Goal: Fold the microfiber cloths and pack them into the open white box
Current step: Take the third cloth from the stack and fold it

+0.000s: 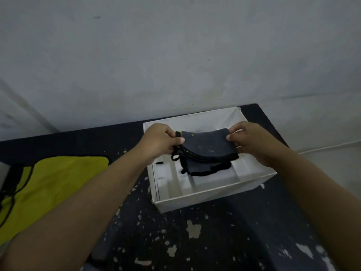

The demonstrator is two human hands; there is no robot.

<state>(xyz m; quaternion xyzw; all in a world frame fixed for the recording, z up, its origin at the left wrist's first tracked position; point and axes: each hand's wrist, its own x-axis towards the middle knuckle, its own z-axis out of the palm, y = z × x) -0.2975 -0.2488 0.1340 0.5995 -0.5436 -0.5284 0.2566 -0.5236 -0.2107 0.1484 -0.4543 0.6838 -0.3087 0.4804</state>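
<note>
A folded dark grey microfiber cloth (207, 145) with black edging hangs over the open white box (211, 196). My left hand (160, 141) pinches its left end and my right hand (248, 141) pinches its right end. Under it, inside the box, lies another folded grey cloth (197, 168) with a black border. A yellow-green cloth (50, 184) lies spread flat on the table at the left, with black edging along its left side.
The dark table (195, 241) has chipped, flaking paint. A grey wall (175, 55) rises right behind the table's far edge. The box stands at the back right of the table, close to the right edge.
</note>
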